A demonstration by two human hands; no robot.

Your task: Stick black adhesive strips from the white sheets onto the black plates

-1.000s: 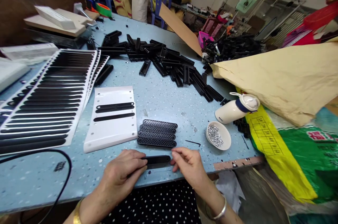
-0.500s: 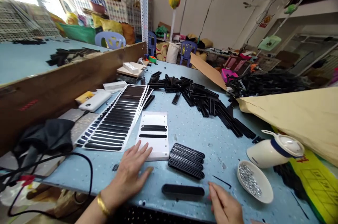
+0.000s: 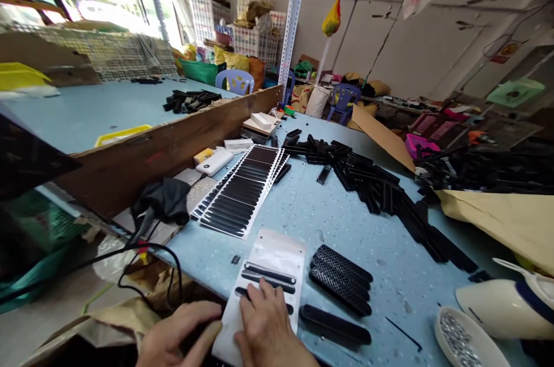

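Observation:
A white sticker sheet (image 3: 277,251) with three black strips lies at the table's near edge. My right hand (image 3: 268,326) rests on it, fingertips on the nearest strip. My left hand (image 3: 179,335) is curled at the sheet's near-left edge, thumb and fingertips touching that edge. Just right of my right hand, a long black plastic part (image 3: 335,324) lies flat on the table, untouched. Beyond it sits a small stack of perforated black parts (image 3: 341,277).
Large sheets of black strips (image 3: 242,188) lie further back, with a pile of black parts (image 3: 367,176) behind. A bowl of silver bits (image 3: 459,344), a white bottle (image 3: 506,303) and brown paper (image 3: 506,217) are at right. A wooden divider (image 3: 173,142) and black cable (image 3: 130,257) are at left.
The view swung left and up. Both hands left the long black part, which now lies alone, and moved left onto the white sticker sheet.

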